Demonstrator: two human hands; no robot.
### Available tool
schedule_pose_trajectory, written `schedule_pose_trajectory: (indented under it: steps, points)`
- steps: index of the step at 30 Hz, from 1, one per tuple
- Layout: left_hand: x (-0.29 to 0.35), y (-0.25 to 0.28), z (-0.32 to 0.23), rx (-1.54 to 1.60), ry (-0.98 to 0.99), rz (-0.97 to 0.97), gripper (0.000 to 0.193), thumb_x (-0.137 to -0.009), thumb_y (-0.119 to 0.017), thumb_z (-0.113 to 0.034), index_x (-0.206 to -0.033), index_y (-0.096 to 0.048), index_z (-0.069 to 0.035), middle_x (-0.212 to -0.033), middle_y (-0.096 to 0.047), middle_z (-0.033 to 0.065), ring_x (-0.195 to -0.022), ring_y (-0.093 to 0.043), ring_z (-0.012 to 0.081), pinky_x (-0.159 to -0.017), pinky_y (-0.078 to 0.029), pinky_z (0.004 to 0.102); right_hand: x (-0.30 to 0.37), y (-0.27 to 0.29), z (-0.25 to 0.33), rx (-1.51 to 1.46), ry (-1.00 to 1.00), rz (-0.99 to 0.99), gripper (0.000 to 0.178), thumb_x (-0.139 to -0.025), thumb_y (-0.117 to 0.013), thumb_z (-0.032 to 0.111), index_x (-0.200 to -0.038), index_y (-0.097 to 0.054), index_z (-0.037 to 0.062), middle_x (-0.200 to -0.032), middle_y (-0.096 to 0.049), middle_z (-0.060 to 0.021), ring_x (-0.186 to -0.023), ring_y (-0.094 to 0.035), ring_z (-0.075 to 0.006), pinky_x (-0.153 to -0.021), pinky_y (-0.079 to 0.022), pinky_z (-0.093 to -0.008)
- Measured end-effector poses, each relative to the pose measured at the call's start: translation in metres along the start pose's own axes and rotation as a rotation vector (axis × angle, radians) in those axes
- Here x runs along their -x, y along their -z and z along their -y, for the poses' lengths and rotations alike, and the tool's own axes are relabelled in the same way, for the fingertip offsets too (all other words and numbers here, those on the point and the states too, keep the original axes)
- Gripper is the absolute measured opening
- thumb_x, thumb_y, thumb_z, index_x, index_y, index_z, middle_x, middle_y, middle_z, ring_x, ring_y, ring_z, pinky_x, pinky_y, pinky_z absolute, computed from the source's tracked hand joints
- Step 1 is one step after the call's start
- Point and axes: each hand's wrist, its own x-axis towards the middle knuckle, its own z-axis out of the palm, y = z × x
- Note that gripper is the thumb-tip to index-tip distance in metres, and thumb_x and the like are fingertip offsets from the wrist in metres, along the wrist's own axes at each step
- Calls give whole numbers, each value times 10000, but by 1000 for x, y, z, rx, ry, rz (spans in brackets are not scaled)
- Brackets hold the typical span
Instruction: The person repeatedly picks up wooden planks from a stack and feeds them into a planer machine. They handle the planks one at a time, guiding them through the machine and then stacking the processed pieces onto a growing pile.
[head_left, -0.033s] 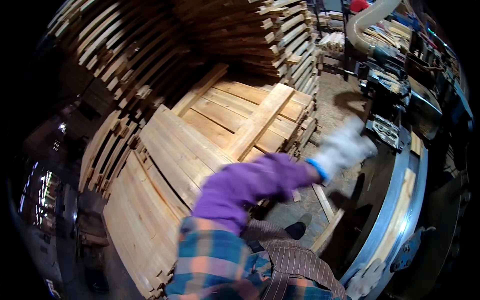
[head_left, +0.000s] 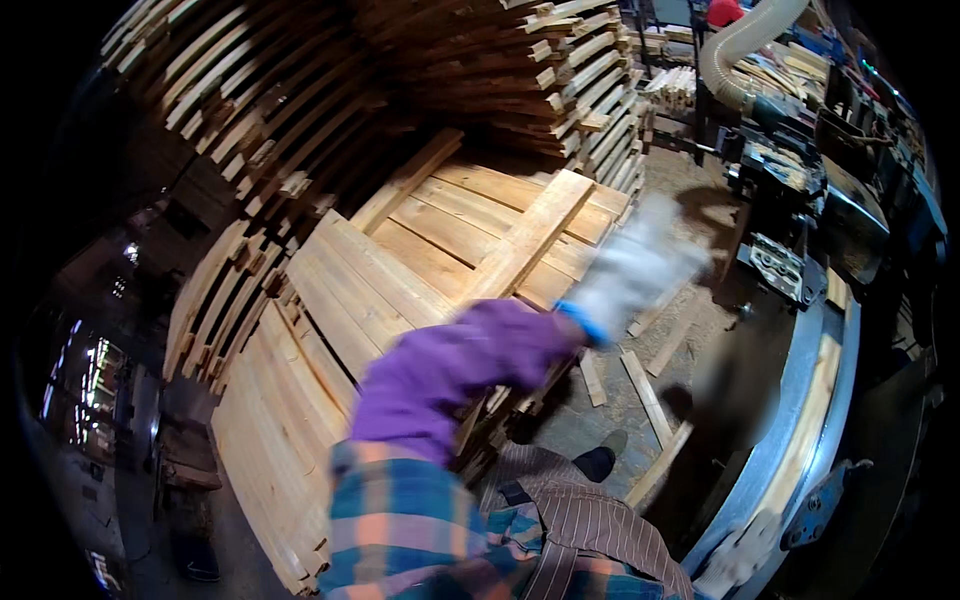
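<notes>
Planks [head_left: 480, 235] lie in a flat stack on the person's left side, with one long board [head_left: 525, 240] resting diagonally across the top of them. Just beside that stack, the left hand [head_left: 635, 268] in a white glove with a blue cuff is stretched out over its right edge; it is blurred, so whether its fingers are spread or closed on anything cannot be told. A purple sleeve [head_left: 450, 365] runs back from the glove to a plaid shirt [head_left: 400, 530]. The right hand is not seen. Below the glove, loose wood strips [head_left: 645, 385] lie on the sawdust-covered floor [head_left: 690, 320]. More boards stand in tall stacks [head_left: 560, 80] behind and fan out lower left. To the right stands a machine [head_left: 800, 260] with a pale ribbed hose [head_left: 745, 40] above it.
</notes>
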Motion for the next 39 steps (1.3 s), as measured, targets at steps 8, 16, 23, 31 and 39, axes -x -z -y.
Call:
schedule_pose_trajectory:
  steps: [8, 16, 23, 31, 39]
  points:
    - [183, 213, 270, 138, 255, -1324, 447, -892, -625, -191, -1314, -548, -66, -1189, -648, 148, -1041, -625, 337, -907, -523, 444, -229, -55, 30, 385, 151, 63, 506, -1029, -362, 233, -1505, -339, 63, -1577, -307, -118, -1485, -209, -309, -1211, -143, -450]
    - [250, 200, 352, -399, 132, -1085, 159, -754, -694, -3, -908, -734, -4, -910, -734, 123, -881, -687, 233, -837, -536, 328, -389, -45, 80, -16, 220, 234, 427, -917, -552, 230, -1322, -568, 96, -1349, -541, -152, -1275, -489, -303, -1049, -378, -394]
    - [218, 232, 204, 664, -62, -1337, 189, -858, -678, -71, -1020, -656, 23, -1029, -691, 125, -898, -662, 214, -837, -547, 324, -246, 116, 191, -1242, 861, 120, 388, -886, -645, 139, -1262, -646, 45, -1249, -657, -146, -1077, -641, -266, -962, -481, -332]
    - [-29, 56, 49, 729, -802, -490, 220, -899, -463, -79, -1013, -626, 15, -1039, -697, 125, -947, -642, 165, -919, -483, 271, -133, 216, 219, -956, 1098, -359, 898, -822, -719, 495, -1452, -373, -44, -1365, -508, -266, -1249, -522, -394, -1004, -464, -435]
    - [-63, -253, 66, 1572, -210, 389, 508, -890, -541, -43, -1387, -439, -80, -1036, -629, 52, -931, -603, 157, -924, -493, 319, -63, 136, 77, -766, 328, -48, 733, -738, -767, 290, -1346, -507, -26, -1311, -521, -276, -1129, -561, -425, -945, -476, -412]
